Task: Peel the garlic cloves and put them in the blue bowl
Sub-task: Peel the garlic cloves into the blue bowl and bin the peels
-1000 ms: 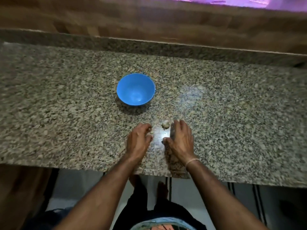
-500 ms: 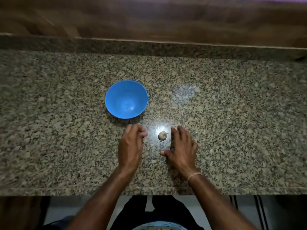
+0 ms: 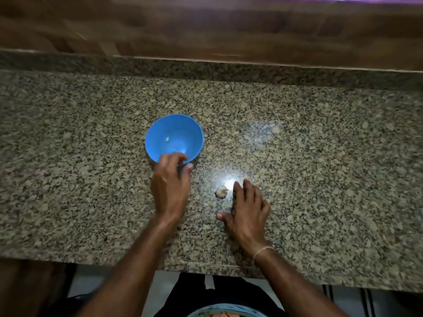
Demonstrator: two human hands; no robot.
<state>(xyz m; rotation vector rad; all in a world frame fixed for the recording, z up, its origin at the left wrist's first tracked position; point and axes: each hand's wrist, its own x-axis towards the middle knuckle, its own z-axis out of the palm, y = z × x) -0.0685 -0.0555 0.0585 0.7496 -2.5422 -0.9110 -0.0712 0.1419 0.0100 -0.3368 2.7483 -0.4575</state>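
A small pale clove is lying inside the blue bowl. The left hand is hovering at the bowl's near rim, fingers loosely open, gripping nothing. The garlic is sitting on the counter, just beside the right hand, which is resting flat and open. Pinching it firmly should make peeling easier.

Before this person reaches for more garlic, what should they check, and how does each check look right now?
1. Blue bowl upright on the counter: ok.
2. A clove is in the bowl: ok, one small pale piece shows; whether it is fully peeled, cannot tell.
3. Left hand empty after the drop: cannot tell, its fingers curl over the bowl's near rim.
4. Garlic within reach: ok, it lies on the counter just left of the right hand.
5. Right hand free: ok, flat and open on the counter.
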